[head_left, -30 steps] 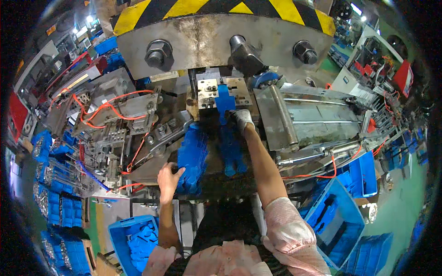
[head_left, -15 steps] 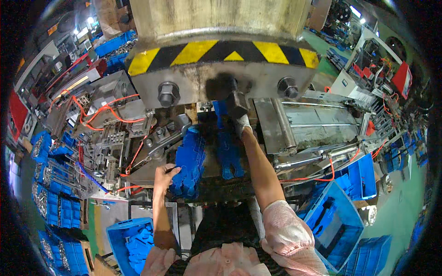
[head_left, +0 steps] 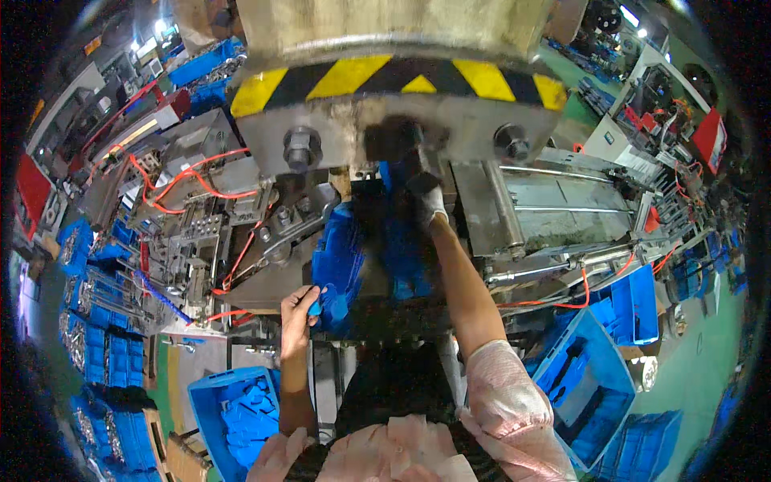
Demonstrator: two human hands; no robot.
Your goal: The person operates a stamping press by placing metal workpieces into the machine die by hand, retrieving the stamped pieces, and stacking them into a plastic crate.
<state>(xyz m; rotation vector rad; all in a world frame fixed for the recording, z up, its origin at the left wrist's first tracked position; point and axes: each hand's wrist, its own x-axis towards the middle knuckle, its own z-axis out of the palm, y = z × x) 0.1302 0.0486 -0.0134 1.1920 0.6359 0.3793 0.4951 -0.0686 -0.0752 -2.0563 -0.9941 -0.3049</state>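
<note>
A stack of flat blue cut-out pieces (head_left: 339, 257) lies on the dark machine bed in front of me. At its near left edge my left hand (head_left: 298, 315) is closed, thumb and fingers pinching a blue flat piece (head_left: 316, 306). My right hand (head_left: 432, 207), in a white glove, reaches in under the press head (head_left: 345, 132). Its fingers are hidden behind a large bolt (head_left: 421, 170) and in dark shadow. Just left of that wrist, more blue pieces (head_left: 408, 261) lie on the bed, dimly seen.
Yellow and black stripes (head_left: 345, 79) mark the press head. Clamps (head_left: 301, 229) and orange hoses (head_left: 193, 173) crowd the left side; a metal roller (head_left: 504, 210) stands right. A blue bin (head_left: 209, 414) of blue pieces is low left, another bin (head_left: 598, 386) low right.
My left hand has shifted slightly right and down along the stack and now pinches a blue piece clear of the edge. My right hand stays under the press head. The whole view has shifted slightly.
</note>
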